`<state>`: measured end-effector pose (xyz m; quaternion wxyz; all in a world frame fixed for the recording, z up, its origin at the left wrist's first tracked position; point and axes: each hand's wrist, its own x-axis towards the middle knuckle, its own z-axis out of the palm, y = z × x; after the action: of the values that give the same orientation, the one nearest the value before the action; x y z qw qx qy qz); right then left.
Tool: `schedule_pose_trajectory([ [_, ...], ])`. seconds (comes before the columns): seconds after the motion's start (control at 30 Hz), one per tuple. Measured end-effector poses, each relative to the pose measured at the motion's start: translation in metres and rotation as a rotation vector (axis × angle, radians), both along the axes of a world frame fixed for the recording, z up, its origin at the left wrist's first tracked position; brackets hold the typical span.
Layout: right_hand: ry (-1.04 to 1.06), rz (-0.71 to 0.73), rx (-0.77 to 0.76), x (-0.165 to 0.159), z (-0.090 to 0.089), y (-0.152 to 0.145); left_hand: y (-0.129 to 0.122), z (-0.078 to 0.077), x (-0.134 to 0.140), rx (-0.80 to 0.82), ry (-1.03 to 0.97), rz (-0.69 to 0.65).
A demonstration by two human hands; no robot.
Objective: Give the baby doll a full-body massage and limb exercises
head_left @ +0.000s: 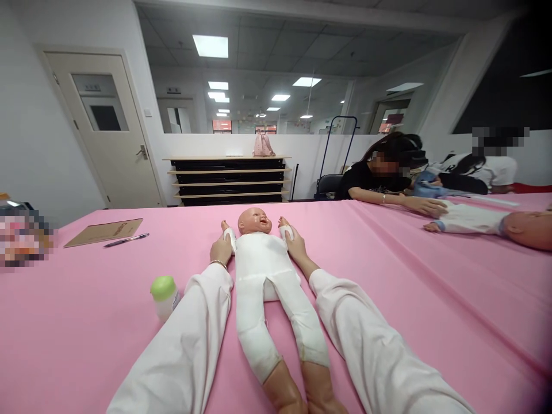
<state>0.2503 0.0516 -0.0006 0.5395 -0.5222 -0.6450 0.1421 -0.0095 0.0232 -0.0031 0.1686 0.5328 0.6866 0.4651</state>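
A pink-covered table (388, 276) bears two dolls (259, 256), a bottle (165, 296), notebook (103, 233) and pen (126, 240).

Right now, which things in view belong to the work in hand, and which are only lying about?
Seemingly in use:
- doll
- left hand and right hand, holding its arms
- pink cloth beneath

Apparently lying about:
- green-capped bottle, untouched
- pen
- brown notebook
- pink backpack

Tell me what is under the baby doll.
Pink cloth shows around the doll and between its legs. Whatever lies directly beneath its back is covered and cannot be seen.
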Motion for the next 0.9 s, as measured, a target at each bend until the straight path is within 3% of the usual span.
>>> schedule_pose_trajectory([
  [0.13,0.049,-0.079,0.115,0.0,0.001,-0.012,-0.018,0.005,0.003,0.078,-0.017,0.012],
  [0.2,0.02,-0.05,0.147,0.003,0.0,-0.021,-0.03,0.007,0.004,0.103,-0.019,0.02],
  [0.33,-0.056,0.144,0.151,0.014,0.0,-0.045,-0.055,0.01,0.003,0.138,-0.01,-0.01],
  [0.47,-0.161,0.378,0.146,0.03,0.002,-0.069,-0.081,0.01,-0.001,0.219,0.042,-0.197],
  [0.57,-0.303,0.466,0.171,0.039,0.001,-0.078,-0.093,0.009,-0.003,0.26,0.06,-0.314],
  [0.7,-0.275,0.415,0.097,0.036,-0.002,-0.073,-0.092,0.007,0.0,0.265,0.01,-0.304],
  [0.9,-0.001,0.198,0.091,0.014,0.0,-0.047,-0.065,0.007,0.014,0.189,-0.11,-0.116],
])
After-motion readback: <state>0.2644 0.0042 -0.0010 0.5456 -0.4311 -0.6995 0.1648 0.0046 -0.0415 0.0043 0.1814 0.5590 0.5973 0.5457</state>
